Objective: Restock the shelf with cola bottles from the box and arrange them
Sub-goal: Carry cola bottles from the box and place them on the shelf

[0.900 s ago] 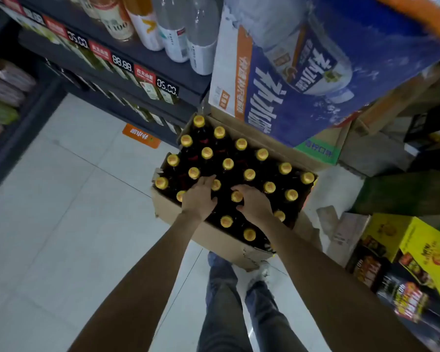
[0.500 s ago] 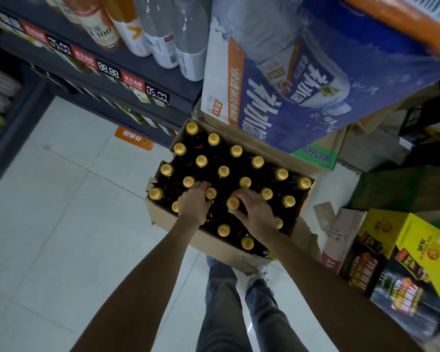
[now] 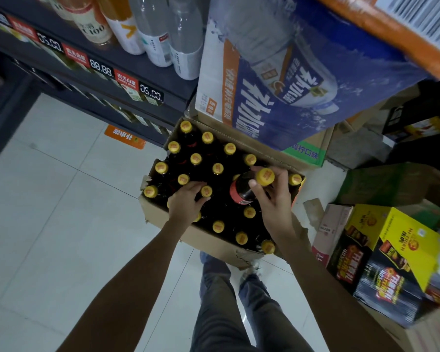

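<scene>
**Right hand lifts one cola bottle out of the box**

Gripping the neck of a cola bottle (image 3: 249, 186) just under its cap, my right hand (image 3: 273, 199) has thumb on one side and fingers curled round the other. That bottle stands higher than its neighbours, raised above the rows near the box's right edge. It is dark, almost black, with a yellow cap printed in red and a red label band showing below my thumb. Its long axis is tilted: the cap leans toward the far right corner of the box, the base points down and back toward the near left, into the gap among the others.

My left hand (image 3: 187, 201) lies on the bottle tops near the box's left edge, fingers curled round the yellow cap of another bottle (image 3: 206, 191) that sits in its row.

Both bottles belong to the cardboard box (image 3: 163, 214), which sits on the pale tiled floor (image 3: 61, 199) in front of my legs. The remaining bottles stand upright in rows, caps up, filling it from the near edge to the far corner.

Left of the box's far corner runs the dark shelf (image 3: 142, 69) with price tags along its front and clear and orange drinks on it. A blue carton (image 3: 302, 80) hangs over the box's far edge, and a yellow-and-black carton (image 3: 391, 250) sits off its right side.
</scene>
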{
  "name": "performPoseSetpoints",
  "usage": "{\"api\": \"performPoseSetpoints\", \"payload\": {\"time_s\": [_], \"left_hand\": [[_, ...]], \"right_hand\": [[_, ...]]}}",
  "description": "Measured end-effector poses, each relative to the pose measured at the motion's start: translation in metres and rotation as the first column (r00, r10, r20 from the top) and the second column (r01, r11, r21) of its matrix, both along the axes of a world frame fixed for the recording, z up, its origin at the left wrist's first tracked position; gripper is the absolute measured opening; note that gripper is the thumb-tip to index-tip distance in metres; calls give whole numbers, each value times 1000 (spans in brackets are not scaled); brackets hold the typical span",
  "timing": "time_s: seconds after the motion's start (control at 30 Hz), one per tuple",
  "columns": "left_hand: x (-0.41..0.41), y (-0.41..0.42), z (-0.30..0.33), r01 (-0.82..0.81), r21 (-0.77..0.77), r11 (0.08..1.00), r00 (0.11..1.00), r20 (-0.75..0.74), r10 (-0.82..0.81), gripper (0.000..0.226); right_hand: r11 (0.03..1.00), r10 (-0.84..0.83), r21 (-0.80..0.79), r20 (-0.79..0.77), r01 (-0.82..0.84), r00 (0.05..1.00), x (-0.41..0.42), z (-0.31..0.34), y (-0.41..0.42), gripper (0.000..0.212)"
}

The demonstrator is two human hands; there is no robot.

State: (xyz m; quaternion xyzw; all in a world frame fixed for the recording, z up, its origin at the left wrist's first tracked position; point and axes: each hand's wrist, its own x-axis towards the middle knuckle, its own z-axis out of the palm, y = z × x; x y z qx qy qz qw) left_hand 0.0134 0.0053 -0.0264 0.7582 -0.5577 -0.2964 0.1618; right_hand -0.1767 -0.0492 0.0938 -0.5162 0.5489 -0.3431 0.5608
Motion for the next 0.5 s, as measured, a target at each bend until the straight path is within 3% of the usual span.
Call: {"api": "performPoseSetpoints", "payload": {"time_s": [0.27,0.33,0.43,0.5], "left_hand": [[-1,0,17,78,-376,923,997,5,-82,37],[3,4,28,25,-411,911,992,-104,-74,38],[4,6,64,-144,-390,910,916,-401,-27,43],[3,0,92,-231,-384,894,857,-515,0,50]], "right_hand": [[999,29,19,-108,-27,994,4,-10,8,26],[1000,-14,17,-87,16,996,4,-9,10,31],[992,-103,72,-16,104,995,4,0,11,41],[995,-98,29,-13,99,995,6,9,10,33]]}}
